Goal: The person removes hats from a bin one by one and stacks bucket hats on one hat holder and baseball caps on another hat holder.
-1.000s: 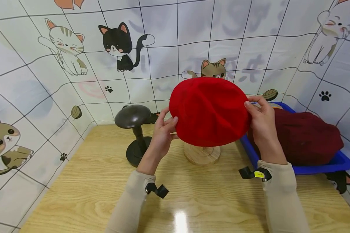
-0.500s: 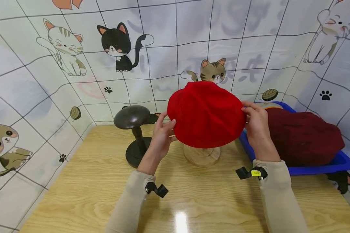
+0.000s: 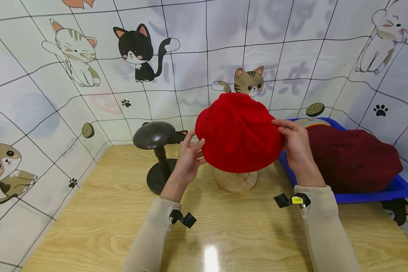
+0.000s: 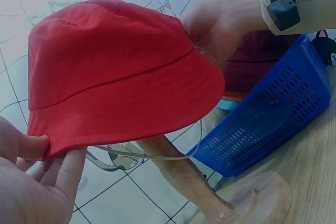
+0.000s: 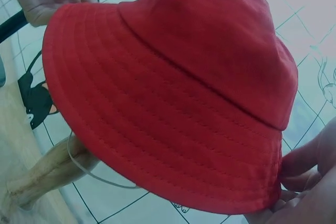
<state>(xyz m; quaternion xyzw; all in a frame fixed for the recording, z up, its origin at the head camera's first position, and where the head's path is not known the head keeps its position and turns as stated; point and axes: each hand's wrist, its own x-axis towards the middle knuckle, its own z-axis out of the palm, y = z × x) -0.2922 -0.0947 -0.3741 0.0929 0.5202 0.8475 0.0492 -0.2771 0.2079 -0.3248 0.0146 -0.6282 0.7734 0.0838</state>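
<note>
A plain red cloth bucket hat (image 3: 239, 134) is held aloft between the left hand (image 3: 189, 155) and the right hand (image 3: 296, 145), its brim (image 4: 131, 108) pinched at opposite edges. Above the grip the crown (image 4: 105, 51) stands upward, soft and creased, with folds running down its front; the brim flares below it, ringed with rows of stitching (image 5: 131, 87). A thin pale cord (image 4: 157, 157) loops beneath the brim, between the two gripping hands.

Your red bucket hat (image 3: 239, 132) looks like matt cloth, your table (image 3: 248, 226) like shiny wood, and the blue basket (image 4: 268, 116) like plastic.
</note>
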